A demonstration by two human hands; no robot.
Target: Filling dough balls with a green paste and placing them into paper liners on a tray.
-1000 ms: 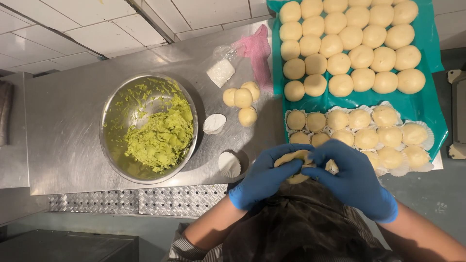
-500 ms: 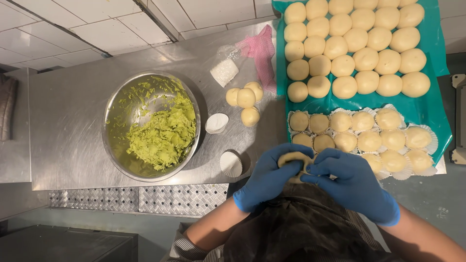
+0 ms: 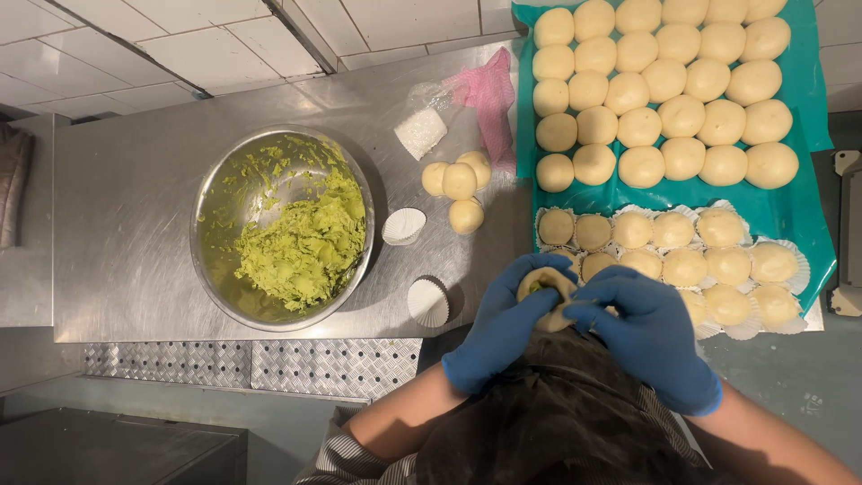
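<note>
Both hands wear blue gloves. My left hand cups a pale dough piece with a bit of green filling showing at its top. My right hand pinches the same dough from the right side. The hands meet near the front table edge, just below the filled buns in white paper cups. A steel bowl of green paste stands to the left.
Rows of plain dough balls lie on a teal sheet at the right. Several loose dough balls, two empty paper cups, a small plastic bag and a pink cloth lie on the steel table.
My hands have kept working the dough piece, turning it slightly; the opening with green filling now faces up by my left fingers. Nothing else on the table has moved.
</note>
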